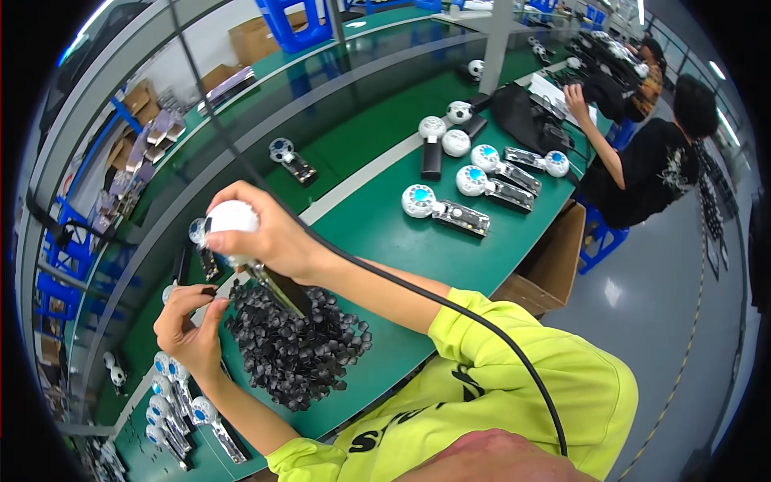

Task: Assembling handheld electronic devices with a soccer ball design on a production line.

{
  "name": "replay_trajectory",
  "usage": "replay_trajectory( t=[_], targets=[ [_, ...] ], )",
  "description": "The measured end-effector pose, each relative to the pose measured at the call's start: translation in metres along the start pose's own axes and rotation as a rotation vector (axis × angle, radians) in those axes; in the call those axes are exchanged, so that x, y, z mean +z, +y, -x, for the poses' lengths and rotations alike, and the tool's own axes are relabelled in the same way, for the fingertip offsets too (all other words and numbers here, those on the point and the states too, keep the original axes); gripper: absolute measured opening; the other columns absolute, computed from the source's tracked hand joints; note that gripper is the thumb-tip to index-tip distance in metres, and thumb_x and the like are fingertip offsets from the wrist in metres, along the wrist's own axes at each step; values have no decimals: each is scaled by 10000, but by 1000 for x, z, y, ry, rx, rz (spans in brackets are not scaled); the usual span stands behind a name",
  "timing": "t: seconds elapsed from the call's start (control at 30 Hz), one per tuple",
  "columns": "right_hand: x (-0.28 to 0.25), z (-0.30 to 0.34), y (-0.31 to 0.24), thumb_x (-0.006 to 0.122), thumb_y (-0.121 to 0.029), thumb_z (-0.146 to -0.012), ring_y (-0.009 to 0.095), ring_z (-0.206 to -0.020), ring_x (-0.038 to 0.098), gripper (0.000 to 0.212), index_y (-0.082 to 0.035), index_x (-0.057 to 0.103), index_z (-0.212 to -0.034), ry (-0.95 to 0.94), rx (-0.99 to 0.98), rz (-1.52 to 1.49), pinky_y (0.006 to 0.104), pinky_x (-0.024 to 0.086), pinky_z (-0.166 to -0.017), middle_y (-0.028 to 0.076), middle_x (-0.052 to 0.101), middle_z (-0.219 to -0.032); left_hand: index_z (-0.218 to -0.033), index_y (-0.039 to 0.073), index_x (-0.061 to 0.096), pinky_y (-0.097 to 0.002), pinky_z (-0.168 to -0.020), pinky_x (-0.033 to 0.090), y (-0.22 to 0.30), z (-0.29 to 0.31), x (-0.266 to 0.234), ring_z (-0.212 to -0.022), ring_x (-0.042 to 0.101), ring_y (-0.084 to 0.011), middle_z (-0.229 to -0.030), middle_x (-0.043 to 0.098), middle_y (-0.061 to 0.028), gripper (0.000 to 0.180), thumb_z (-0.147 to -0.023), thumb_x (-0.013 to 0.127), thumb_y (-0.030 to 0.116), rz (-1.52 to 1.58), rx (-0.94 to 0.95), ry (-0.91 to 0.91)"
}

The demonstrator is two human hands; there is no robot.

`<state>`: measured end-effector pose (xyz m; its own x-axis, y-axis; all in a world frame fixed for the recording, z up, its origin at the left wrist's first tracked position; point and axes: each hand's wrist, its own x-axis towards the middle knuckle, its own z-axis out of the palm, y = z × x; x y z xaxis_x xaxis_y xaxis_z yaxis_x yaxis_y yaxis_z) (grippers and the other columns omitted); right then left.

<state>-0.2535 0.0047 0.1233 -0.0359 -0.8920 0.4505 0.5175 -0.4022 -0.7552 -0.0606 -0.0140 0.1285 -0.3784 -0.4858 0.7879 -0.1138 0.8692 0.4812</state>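
Note:
My right hand is closed round the white ball-shaped head of a handheld device. The device's handle slants down over a heap of small black plastic pieces, which look five-sided. Just below and left of the ball, my left hand pinches a small black piece between thumb and finger, apart from the device. Left of the heap, several similar devices with white heads, blue centres and uncovered handles lie close together on the green table.
More devices lie to the right, some with black handles, beside a black bag. A dark cable crosses the view above my right arm. A cardboard box stands by the table edge. A co-worker in black sits farther right. A green conveyor belt runs behind.

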Motion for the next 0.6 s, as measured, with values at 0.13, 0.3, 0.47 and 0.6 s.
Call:
replay_trajectory(
  t=[0.13,0.3,0.47,0.6],
  targets=[
    [8,-4,16,740,-165,-845,118,-718,580,382,-69,526,-1147,140,69,-158,254,519,-572,71,606,-921,-852,-34,699,-271,-650,498,16,5,9,-698,626,-195,-816,707,-113,205,-676,733,-133,-93,-194,77],
    [6,-1,18,616,-190,-952,117,-751,606,233,-77,539,-1140,130,65,-222,258,532,-607,61,624,-960,-868,5,731,-280,-656,511,5,8,21,-705,634,-206,-836,719,-79,233,-681,723,-135,-126,8,14],
    [18,4,32,543,-303,-993,114,-738,621,269,-61,567,-1107,154,55,-213,228,497,-664,68,639,-964,-820,30,734,-268,-615,515,1,7,27,-695,633,-167,-860,736,-58,198,-661,754,-86,-174,285,79],
    [20,9,29,553,-341,-981,124,-728,621,319,-58,559,-1128,115,149,-253,242,497,-651,82,638,-965,-807,28,732,-256,-583,509,-2,14,34,-687,637,-154,-866,742,-56,177,-658,777,-57,-214,326,159]
  ],
)
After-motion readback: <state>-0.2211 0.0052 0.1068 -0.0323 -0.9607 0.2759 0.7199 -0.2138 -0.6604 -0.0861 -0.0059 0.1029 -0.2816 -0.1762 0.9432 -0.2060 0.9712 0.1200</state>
